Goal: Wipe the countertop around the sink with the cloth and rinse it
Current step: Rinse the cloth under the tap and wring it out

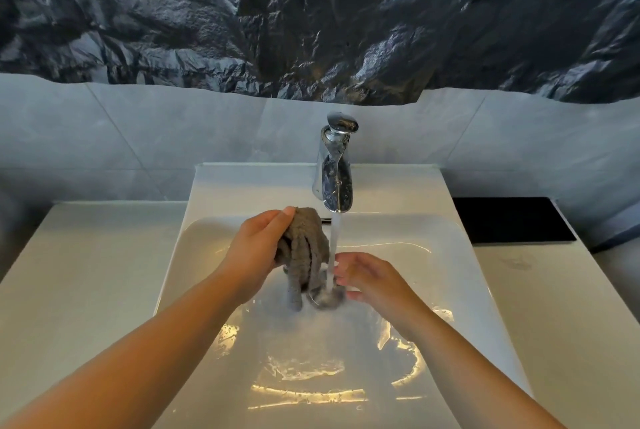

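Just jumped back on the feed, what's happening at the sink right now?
A person is rinsing the cloth at the white sink. The left hand holds the bunched grey cloth from its top so it hangs down into the basin, just left of the water stream running from the chrome faucet. The right hand is open beside the stream, fingers at the water, not gripping anything.

A grey-brown ribbed cloth (304, 248) hangs in the left hand (258, 248). Beyond it stands a chrome tap (335, 169). The sink (242, 193) is glossy white, the bench (86, 273) pale grey-white, and right of the right hand (374, 278) lies a black panel (512, 219).
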Demonstrator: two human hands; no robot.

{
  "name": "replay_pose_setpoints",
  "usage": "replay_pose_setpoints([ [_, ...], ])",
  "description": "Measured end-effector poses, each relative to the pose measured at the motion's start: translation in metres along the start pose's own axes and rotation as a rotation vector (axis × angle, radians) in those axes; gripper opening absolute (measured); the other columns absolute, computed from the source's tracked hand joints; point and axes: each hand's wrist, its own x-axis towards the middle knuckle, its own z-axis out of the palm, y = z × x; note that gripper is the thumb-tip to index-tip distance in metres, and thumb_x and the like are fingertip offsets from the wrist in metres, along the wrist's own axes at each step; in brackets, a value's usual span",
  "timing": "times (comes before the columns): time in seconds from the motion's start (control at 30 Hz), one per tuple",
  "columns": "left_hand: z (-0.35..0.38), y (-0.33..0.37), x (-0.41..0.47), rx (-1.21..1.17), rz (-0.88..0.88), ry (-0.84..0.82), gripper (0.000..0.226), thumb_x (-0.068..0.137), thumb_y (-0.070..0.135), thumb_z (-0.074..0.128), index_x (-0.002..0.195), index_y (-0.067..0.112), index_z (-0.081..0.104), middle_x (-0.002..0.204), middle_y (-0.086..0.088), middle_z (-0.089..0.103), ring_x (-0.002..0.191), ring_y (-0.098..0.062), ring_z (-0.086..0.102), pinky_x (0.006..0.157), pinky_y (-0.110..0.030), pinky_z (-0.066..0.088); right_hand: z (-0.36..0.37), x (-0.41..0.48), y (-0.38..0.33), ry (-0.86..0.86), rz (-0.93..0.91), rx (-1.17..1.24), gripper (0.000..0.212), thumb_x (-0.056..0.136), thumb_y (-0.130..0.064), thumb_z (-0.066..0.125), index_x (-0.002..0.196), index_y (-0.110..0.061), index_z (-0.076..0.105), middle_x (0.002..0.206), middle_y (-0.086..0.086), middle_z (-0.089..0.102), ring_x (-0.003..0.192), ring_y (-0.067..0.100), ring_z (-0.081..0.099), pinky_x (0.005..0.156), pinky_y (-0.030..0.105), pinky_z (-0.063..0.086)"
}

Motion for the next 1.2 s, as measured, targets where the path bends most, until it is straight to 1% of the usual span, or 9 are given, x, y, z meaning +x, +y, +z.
replay_pose_setpoints([
  [0.13, 0.006, 0.002, 0.000, -0.016, 0.013, -0.028, 0.030, 0.094, 0.032, 0.053, 0.102, 0.006, 0.068, 0.097, -0.017, 0.071, 0.097, -0.034, 0.066, 0.092, -0.051, 0.051, 0.010, 0.002, -0.001, 0.019, -0.020, -0.059, 0.011, 0.094, -0.025, 0.056, 0.092, -0.019, 0.065, 0.097, 0.003, 0.070, 0.094, 0.017, 0.067, 0.090, 0.034, 0.054],
  [0.27, 0.001, 0.003, 0.002, 0.139, 0.054, -0.027, 0.026, 0.092, 0.036, 0.056, 0.091, 0.014, 0.071, 0.093, -0.011, 0.072, 0.094, -0.030, 0.066, 0.090, -0.048, 0.053, 0.000, 0.007, -0.014, 0.082, 0.033, 0.259, 0.014, 0.096, -0.011, 0.046, 0.087, -0.008, 0.056, 0.084, 0.008, 0.065, 0.086, 0.023, 0.067, 0.083, 0.034, 0.055],
  [0.4, 0.001, 0.003, 0.001, 0.015, -0.023, -0.020, 0.025, 0.092, 0.032, 0.056, 0.104, 0.014, 0.069, 0.101, -0.013, 0.071, 0.098, -0.029, 0.067, 0.088, -0.046, 0.054, 0.004, 0.008, -0.003, -0.053, 0.023, -0.047, 0.017, 0.091, -0.023, 0.062, 0.107, -0.018, 0.062, 0.112, 0.000, 0.067, 0.101, 0.017, 0.066, 0.086, 0.032, 0.056],
  [0.67, 0.007, 0.012, -0.001, -0.068, -0.021, -0.089, 0.025, 0.093, 0.027, 0.055, 0.106, 0.010, 0.067, 0.099, -0.009, 0.071, 0.094, -0.020, 0.068, 0.077, -0.034, 0.056, 0.009, 0.012, -0.005, 0.061, -0.075, -0.123, 0.022, 0.088, -0.024, 0.065, 0.109, -0.022, 0.063, 0.105, -0.005, 0.066, 0.097, 0.013, 0.063, 0.082, 0.030, 0.054],
  [0.77, 0.007, 0.009, -0.002, -0.080, -0.047, -0.133, 0.023, 0.093, 0.025, 0.055, 0.106, 0.010, 0.067, 0.098, -0.009, 0.071, 0.096, -0.023, 0.067, 0.081, -0.038, 0.057, 0.006, 0.013, -0.008, 0.045, -0.106, -0.211, 0.007, 0.090, -0.020, 0.061, 0.091, -0.017, 0.067, 0.088, -0.005, 0.068, 0.084, 0.008, 0.062, 0.075, 0.021, 0.050],
  [0.83, 0.004, 0.008, 0.001, 0.073, -0.011, -0.081, 0.019, 0.091, 0.026, 0.059, 0.102, 0.013, 0.068, 0.099, -0.011, 0.071, 0.098, -0.029, 0.066, 0.089, -0.047, 0.054, -0.001, 0.011, -0.008, 0.097, -0.111, -0.220, 0.015, 0.092, -0.024, 0.055, 0.083, -0.017, 0.064, 0.083, -0.001, 0.065, 0.081, 0.012, 0.061, 0.079, 0.030, 0.050],
  [0.93, -0.004, 0.002, 0.005, 0.598, 0.119, 0.023, 0.027, 0.084, 0.036, 0.066, 0.101, 0.016, 0.062, 0.092, -0.004, 0.068, 0.085, -0.020, 0.065, 0.073, -0.039, 0.058, -0.013, 0.009, -0.009, 0.187, -0.082, -0.129, 0.024, 0.096, -0.035, 0.046, 0.084, -0.019, 0.059, 0.080, 0.005, 0.063, 0.079, 0.020, 0.060, 0.083, 0.041, 0.049],
  [1.07, -0.008, -0.005, 0.001, 0.731, 0.074, -0.261, 0.068, 0.068, 0.051, 0.077, 0.124, 0.034, 0.042, 0.101, 0.004, 0.063, 0.088, -0.014, 0.064, 0.073, -0.024, 0.054, -0.019, 0.011, -0.023, 0.277, -0.104, 0.025, 0.027, 0.099, -0.038, 0.039, 0.092, -0.019, 0.057, 0.091, 0.007, 0.060, 0.089, 0.021, 0.060, 0.081, 0.040, 0.051],
  [1.2, -0.002, -0.006, 0.001, 0.837, 0.025, -0.444, 0.032, 0.081, 0.040, 0.069, 0.110, 0.027, 0.062, 0.103, 0.008, 0.063, 0.093, -0.009, 0.059, 0.077, -0.015, 0.046, -0.023, 0.014, -0.036, 0.234, -0.041, 0.138, 0.018, 0.099, -0.032, 0.045, 0.104, -0.022, 0.059, 0.100, 0.007, 0.062, 0.086, 0.017, 0.063, 0.068, 0.031, 0.051],
])
